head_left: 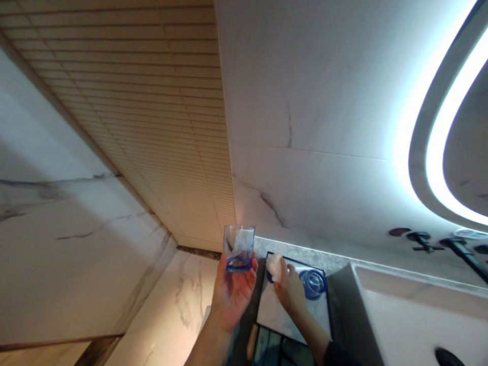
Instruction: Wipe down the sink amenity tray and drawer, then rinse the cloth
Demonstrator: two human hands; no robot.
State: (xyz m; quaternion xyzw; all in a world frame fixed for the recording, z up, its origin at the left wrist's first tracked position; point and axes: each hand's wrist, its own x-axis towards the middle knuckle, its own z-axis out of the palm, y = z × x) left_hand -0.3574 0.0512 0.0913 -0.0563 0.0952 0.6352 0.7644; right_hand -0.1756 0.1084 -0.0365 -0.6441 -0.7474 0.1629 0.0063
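Note:
A clear drinking glass with a blue base (pixel 239 249) stands upright in my left hand (pixel 234 290), whose fingers wrap round its lower part. My right hand (pixel 290 290) is over the tray (pixel 280 315), closed on a crumpled pale cloth or tissue (pixel 275 267). A bit of blue shows under that pale thing, but what it belongs to is mostly hidden. Just right of my right hand, a second blue glass (pixel 313 284) rests on the white, dark-rimmed tray.
To the right is a white basin (pixel 427 320) with a black wall tap (pixel 463 256) and handle (pixel 423 241). Above it hangs a lit mirror (pixel 470 137). Slatted blinds (pixel 152 91) cover the window at left. A dark slatted surface (pixel 272 348) lies below the tray.

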